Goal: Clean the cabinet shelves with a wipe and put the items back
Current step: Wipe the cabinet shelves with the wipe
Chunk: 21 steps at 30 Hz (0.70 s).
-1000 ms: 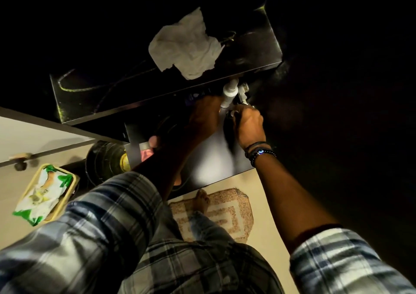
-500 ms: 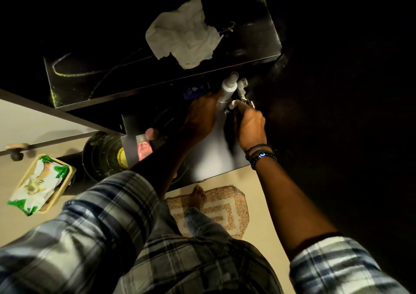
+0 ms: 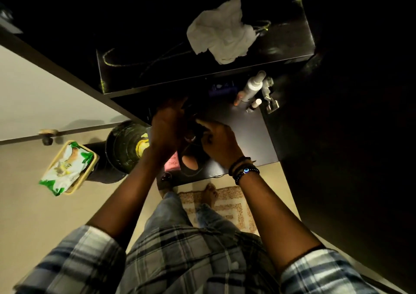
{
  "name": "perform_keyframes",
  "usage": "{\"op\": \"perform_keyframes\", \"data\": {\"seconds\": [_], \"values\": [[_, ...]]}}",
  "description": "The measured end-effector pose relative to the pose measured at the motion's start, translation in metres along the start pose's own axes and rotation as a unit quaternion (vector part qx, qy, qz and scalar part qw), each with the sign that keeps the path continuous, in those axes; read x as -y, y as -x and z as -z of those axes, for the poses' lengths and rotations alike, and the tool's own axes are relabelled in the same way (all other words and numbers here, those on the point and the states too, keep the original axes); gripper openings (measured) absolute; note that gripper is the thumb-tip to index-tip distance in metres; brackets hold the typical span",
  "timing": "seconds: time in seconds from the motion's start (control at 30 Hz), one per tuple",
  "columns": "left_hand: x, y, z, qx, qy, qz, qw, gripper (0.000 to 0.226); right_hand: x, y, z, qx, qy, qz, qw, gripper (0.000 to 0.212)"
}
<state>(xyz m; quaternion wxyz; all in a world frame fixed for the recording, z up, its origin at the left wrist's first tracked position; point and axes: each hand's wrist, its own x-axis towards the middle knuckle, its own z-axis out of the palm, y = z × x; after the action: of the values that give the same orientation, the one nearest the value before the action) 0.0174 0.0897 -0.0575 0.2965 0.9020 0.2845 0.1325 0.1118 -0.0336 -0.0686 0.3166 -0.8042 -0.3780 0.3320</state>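
A crumpled white wipe lies on the upper black shelf. On the lower shelf, a white spray bottle, a small bottle and a metal clip stand at the back right, with a blue item to their left. My left hand and right hand meet at the shelf's left part. Both curl round a dark item between them. It is too dark to identify.
A pink item lies at the shelf's front edge. A dark bin stands on the floor to the left, beside a basket with a green-and-white wipes pack. A patterned rug lies under my feet. A dark cabinet wall rises to the right.
Both hands have left the bottles at the back right and moved left and toward the front. They now close on a dark item. The bottles stand free.
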Motion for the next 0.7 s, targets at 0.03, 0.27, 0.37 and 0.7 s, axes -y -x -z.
{"op": "perform_keyframes", "data": {"seconds": [0.03,0.27,0.37,0.7], "values": [[0.012,0.007,0.005,0.013,-0.003,-0.008,1.0,0.041,0.004,-0.001,-0.006,0.015,-0.002,0.001,1.0,0.052],[0.035,0.033,0.004,0.018,0.029,-0.008,0.999,0.041,0.016,-0.01,-0.028,0.026,0.071,0.037,0.996,0.05],[0.038,0.034,-0.007,0.037,0.051,0.051,0.997,0.029,0.013,-0.01,-0.026,0.002,0.069,0.034,0.997,0.037],[-0.011,-0.015,-0.043,0.055,0.052,0.025,0.997,0.024,-0.037,0.009,0.039,-0.229,0.08,-0.107,0.964,0.03]]}}
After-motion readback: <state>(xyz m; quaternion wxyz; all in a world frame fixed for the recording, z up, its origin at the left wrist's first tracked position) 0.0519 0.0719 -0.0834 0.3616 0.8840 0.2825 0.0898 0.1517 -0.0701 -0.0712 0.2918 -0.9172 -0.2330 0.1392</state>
